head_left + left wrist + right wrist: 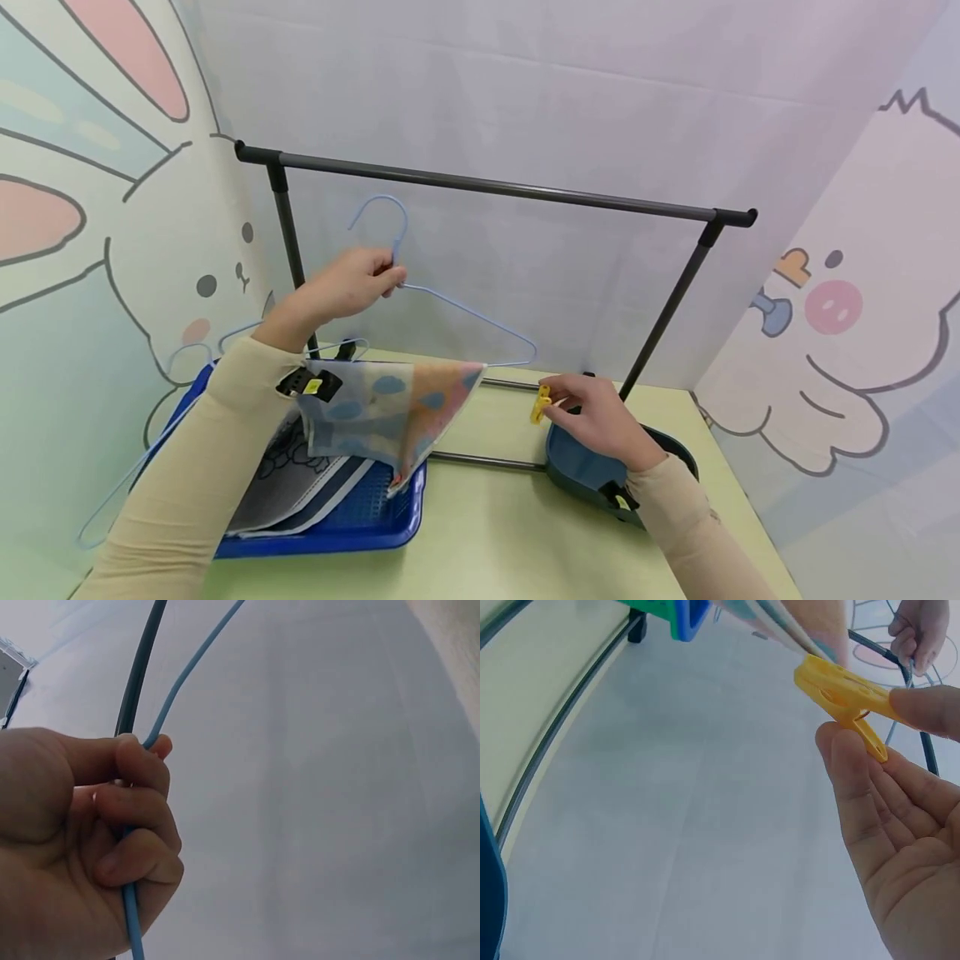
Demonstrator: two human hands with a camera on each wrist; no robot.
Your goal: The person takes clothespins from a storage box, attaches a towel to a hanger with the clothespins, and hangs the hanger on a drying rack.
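The left hand (351, 283) grips a light-blue wire hanger (472, 312), its patterned pastel cloth (390, 408) above the right edge of the blue plastic basket (407, 535), while the right hand (596, 417) pinches a yellow plastic clothespin (838, 686), apparently for pegging, which needs squeezing.

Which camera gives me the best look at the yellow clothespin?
The right wrist view: there the yellow clothespin appears large and close, pinched in the right grip. The head view shows it too, but small; the left wrist view doesn't show it at all.
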